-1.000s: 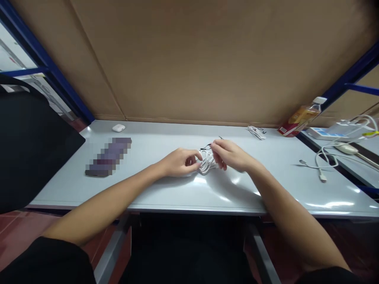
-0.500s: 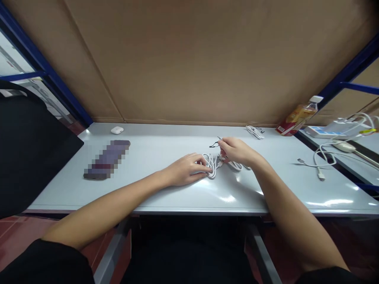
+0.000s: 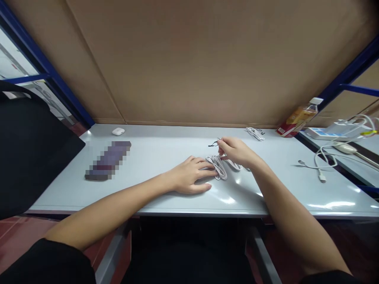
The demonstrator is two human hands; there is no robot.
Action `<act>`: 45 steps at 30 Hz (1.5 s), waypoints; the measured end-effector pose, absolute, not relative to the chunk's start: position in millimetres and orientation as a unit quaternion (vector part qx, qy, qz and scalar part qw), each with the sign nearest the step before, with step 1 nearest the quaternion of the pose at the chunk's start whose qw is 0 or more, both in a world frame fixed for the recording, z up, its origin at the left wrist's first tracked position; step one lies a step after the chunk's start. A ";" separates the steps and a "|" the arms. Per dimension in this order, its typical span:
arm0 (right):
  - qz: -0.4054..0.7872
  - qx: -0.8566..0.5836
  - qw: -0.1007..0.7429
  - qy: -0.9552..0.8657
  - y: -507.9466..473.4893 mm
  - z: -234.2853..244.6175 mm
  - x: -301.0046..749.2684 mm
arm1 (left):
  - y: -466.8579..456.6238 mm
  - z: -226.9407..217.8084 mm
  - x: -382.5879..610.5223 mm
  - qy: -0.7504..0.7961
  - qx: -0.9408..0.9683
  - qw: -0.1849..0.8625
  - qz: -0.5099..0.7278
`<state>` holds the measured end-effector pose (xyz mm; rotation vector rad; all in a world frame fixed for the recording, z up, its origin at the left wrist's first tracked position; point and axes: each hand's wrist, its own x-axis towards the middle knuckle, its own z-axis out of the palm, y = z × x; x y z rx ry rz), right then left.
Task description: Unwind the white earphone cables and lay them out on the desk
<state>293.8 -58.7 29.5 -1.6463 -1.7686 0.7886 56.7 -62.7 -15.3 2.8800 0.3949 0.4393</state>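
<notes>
A coiled white cable (image 3: pixel 219 169) lies on the table in front of me. My left hand (image 3: pixel 191 175) rests beside it, palm down with fingers apart, the fingertips touching the left side of the coil. My right hand (image 3: pixel 235 152) is just above and behind the coil, thumb and fingers pinched on thin black twist ties (image 3: pixel 212 145), whose ends stick out to the left. Under the right hand lies another bundle of white cable (image 3: pixel 236 166), partly covered by that hand. Whether the right fingers also touch the first coil is hidden.
A further coiled cable (image 3: pixel 255 134) with a black tie lies at the back, near a leaning drink bottle (image 3: pixel 299 118). Loose white cables (image 3: pixel 318 161) trail from a power strip (image 3: pixel 319 133) at right. On the left are a blurred phone-like object (image 3: pixel 108 159) and a white earbud case (image 3: pixel 118 131).
My left hand's fingers have spread, and its thumb has moved off the coil towards me. The coil has shifted slightly right and lies more gathered. My right hand stays pinched on the twist ties.
</notes>
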 end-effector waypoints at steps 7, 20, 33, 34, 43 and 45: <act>0.272 -0.569 0.316 -0.709 -58.1 24.2 279.7 | -60.8 -18.5 56.7 0.175 0.964 0.127 0.152; 0.224 -0.565 0.280 -0.743 -66.3 20.4 264.7 | -49.4 -10.0 49.9 0.201 0.922 0.210 0.254; 0.145 -0.504 0.377 -0.763 -69.2 19.1 252.3 | -28.2 -8.8 44.9 0.319 0.584 0.647 0.373; 0.150 -0.507 0.382 -0.758 -67.8 19.0 254.1 | -26.5 -9.1 43.7 0.320 0.572 0.651 0.383; 0.216 -0.511 0.410 -0.724 -66.9 27.8 266.9 | -19.4 -1.3 32.5 0.357 0.674 0.561 0.323; 0.190 -0.510 0.394 -0.741 -69.1 29.0 266.0 | -19.1 2.9 29.2 0.381 0.714 0.507 0.297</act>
